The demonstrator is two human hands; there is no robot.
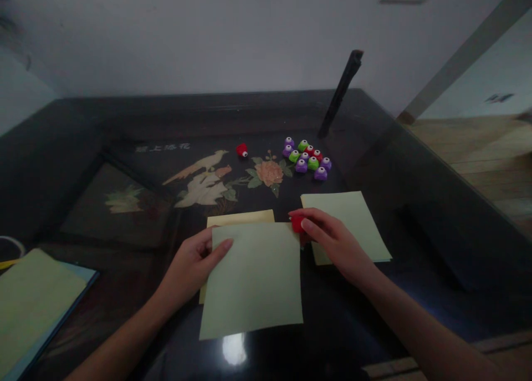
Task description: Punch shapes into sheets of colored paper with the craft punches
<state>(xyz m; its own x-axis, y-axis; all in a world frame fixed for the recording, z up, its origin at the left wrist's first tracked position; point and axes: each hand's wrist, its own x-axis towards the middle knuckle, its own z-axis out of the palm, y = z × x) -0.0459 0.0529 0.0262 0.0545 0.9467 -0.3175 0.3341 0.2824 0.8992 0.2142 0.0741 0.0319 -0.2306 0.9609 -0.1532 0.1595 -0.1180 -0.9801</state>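
Note:
My left hand (198, 259) grips the left edge of a pale green sheet of paper (255, 281), thumb on top and fingers behind. Between the thumb and fingers of my right hand (332, 237) is a small red clip (297, 223), at the sheet's upper right corner. Whether its jaws are on the paper I cannot tell. Behind the held sheet, yellowish paper (241, 218) shows along the top and left. A stack of pale paper (353, 220) lies on the table, partly under my right hand.
Several purple, green and red one-eyed clips (307, 158) cluster at the back right of the dark glossy table (145, 292). Another red clip (241, 150) lies apart. A black upright rod (341, 92) stands behind them. Paper on a folder (41, 303) lies at far left.

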